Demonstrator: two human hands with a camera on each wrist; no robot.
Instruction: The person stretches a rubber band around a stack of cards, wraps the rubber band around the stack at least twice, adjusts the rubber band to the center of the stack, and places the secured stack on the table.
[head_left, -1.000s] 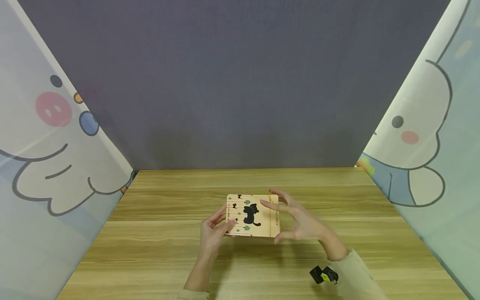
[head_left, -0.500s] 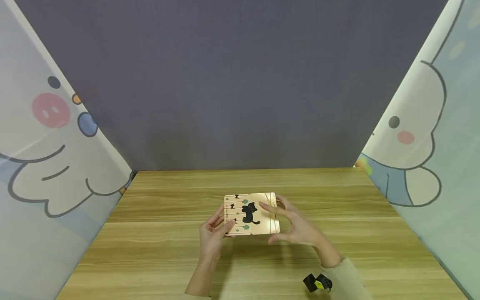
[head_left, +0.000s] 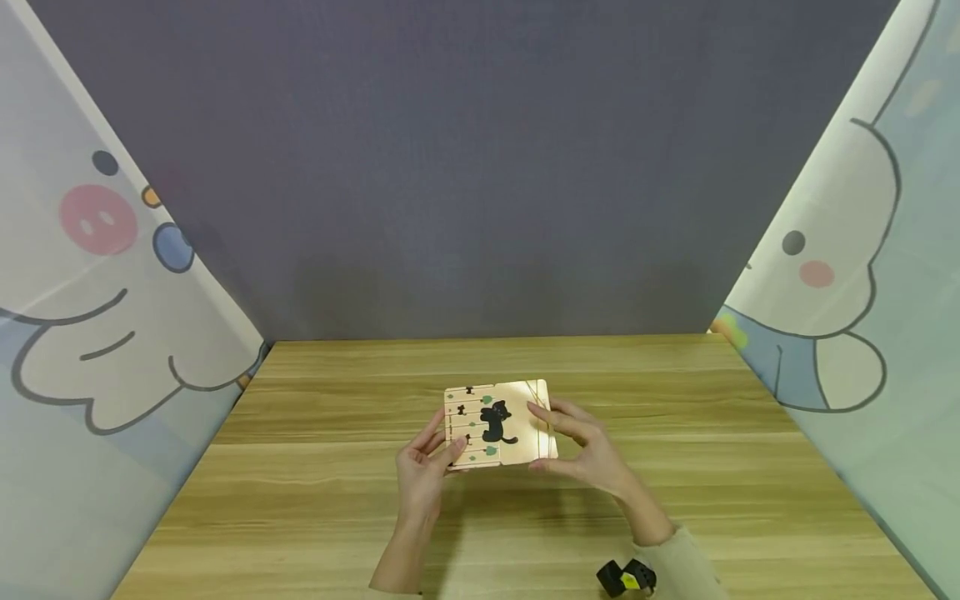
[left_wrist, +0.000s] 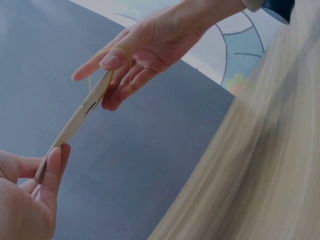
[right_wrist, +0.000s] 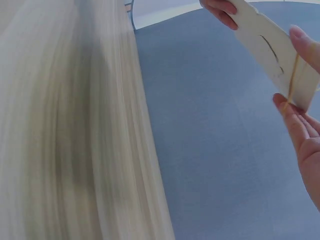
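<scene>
A thin cream notebook (head_left: 513, 454) with a black cat print is held above the table, tilted. My left hand (head_left: 420, 482) pinches its left edge, thumb on the cover and fingers beneath. At the other end is my right hand (head_left: 597, 457), with one finger along the top face and the thumb at the near edge. A thin yellowish elastic band (right_wrist: 294, 75) runs around that end and is stretched across the right thumb and fingers, as the left wrist view shows. From the side, the notebook (left_wrist: 70, 127) shows a narrow gap between its layers.
The wooden table (head_left: 315, 475) lies below both hands. A dark grey panel (head_left: 480, 183) rises behind it, and cartoon-printed curtains (head_left: 825, 350) flank both sides. Beside the right sleeve (head_left: 678, 567) sits a small black device (head_left: 626, 577) with a yellow patch.
The notebook has shifted slightly left and tilted, its right end rising. My right hand has moved left over it, and the band there has spread from nearly a single line into separate strands.
</scene>
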